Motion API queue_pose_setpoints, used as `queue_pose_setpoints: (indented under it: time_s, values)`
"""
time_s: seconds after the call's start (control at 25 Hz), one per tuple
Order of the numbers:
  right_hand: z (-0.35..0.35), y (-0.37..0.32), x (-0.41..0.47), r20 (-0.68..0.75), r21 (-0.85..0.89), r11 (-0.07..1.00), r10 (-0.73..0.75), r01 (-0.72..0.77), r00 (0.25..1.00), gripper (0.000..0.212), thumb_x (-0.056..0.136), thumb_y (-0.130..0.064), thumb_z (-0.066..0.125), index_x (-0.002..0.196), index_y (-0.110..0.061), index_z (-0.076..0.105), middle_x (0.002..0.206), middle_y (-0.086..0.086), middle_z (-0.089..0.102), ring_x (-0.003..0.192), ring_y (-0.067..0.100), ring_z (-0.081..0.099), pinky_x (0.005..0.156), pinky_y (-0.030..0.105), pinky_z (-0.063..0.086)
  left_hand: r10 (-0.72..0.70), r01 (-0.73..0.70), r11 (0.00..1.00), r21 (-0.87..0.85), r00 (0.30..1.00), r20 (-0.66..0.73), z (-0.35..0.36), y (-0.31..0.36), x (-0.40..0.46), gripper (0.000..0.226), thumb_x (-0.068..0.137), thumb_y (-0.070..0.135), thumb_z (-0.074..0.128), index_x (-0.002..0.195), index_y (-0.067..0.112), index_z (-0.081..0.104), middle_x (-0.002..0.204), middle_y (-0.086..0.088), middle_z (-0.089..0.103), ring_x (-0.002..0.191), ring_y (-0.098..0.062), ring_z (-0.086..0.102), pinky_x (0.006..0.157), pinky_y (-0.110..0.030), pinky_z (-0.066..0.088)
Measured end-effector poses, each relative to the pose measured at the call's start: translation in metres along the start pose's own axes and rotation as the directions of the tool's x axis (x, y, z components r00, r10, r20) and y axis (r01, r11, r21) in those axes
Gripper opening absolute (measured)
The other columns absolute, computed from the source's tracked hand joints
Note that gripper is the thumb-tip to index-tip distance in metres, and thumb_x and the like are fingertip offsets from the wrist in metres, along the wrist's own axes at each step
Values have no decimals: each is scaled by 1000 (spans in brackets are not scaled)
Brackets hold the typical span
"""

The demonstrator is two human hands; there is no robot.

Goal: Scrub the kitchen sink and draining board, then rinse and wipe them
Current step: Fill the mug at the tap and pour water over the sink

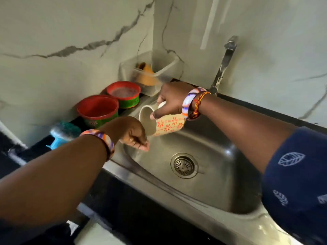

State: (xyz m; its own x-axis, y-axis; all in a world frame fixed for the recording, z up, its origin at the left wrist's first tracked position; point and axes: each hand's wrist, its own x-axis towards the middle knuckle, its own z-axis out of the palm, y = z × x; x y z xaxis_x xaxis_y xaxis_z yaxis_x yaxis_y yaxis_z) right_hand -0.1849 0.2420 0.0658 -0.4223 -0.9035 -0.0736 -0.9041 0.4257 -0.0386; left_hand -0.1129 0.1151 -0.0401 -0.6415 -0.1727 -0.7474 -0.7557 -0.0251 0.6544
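Writing: none legible.
Right hand [169, 101]: fingers grasp tilted floral mug [164, 123] over sink [221, 174].
Left hand [133, 132]: fingers curled, cupped at mug mouth, holding nothing.

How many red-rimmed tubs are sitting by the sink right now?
2. One red-rimmed tub stands left of the sink; the other is just behind it, beside the clear container. None seem hidden.

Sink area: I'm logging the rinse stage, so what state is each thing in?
Mug: tipped on its side, mouth toward left hand.
Right hand: grips the mug.
Left hand: cupped below the mug's mouth.
Tap: no water visible.
Sink: drain unplugged.
Two red tubs: lidless.
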Motion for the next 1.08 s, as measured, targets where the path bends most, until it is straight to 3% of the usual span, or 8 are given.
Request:
queue_pose_setpoints:
  time_s: [0.16,0.28,0.36,0.48,0.6,0.72,0.88,1.08]
  values:
    - [-5,6,-76,137,-105,994,-18,33,990,54,73,-52,69,47,-12,42,44,-1,35,45,16,31,45,26,23,14,-29,995,95,988,153,72,-20,-22,20,88,-23,37,85,-15,55,72,-25,62,57,-33,68,54,-34,59]
    - [-3,20,-138,235,-258,966,88,-25,968,49,73,-52,68,55,-11,51,48,1,41,47,19,36,46,25,25,105,-143,973,183,974,202,144,-15,-34,32,89,-22,33,117,-13,47,82,-24,55,95,-41,63,93,-38,50]
    - [-2,32,-176,226,-357,930,177,-87,958,43,71,-54,69,64,-12,59,55,2,52,57,23,49,47,22,28,125,-172,969,179,961,246,185,-8,-38,27,89,-21,35,112,-14,50,80,-23,55,88,-37,62,102,-42,42]
    - [-13,47,-222,120,-437,874,292,-213,949,37,72,-54,69,75,-18,62,67,-2,56,74,25,55,56,21,34,164,-235,938,256,949,270,220,19,-54,14,89,-15,45,82,-8,53,70,-19,60,64,-25,62,92,-40,47]
    - [-34,59,-252,-83,-497,806,324,-321,942,44,77,-51,64,108,-20,64,105,4,64,97,28,61,75,27,41,377,-427,876,222,895,237,238,61,-82,10,88,-10,51,82,-2,53,77,-16,57,69,-22,58,76,-33,54]
    - [-40,64,-267,-267,-509,770,285,-386,921,41,85,-47,53,110,-17,64,112,9,64,105,31,60,82,31,43,514,-544,780,310,839,180,248,86,-101,12,90,-4,53,80,4,53,73,-11,55,63,-17,55,54,-25,54]
    - [-24,66,-269,-285,-540,757,245,-367,927,35,84,-44,53,106,-20,65,105,6,67,100,29,63,73,29,40,437,-451,673,587,882,176,254,92,-102,6,91,5,56,86,4,55,75,-12,56,64,-19,56,61,-29,53]
    - [-48,70,-270,-423,-585,701,164,-408,891,27,86,-38,54,95,-16,67,98,7,68,95,29,62,70,29,37,581,-542,568,619,797,165,245,118,-122,14,92,8,56,78,6,57,75,-11,59,65,-18,56,64,-27,52]
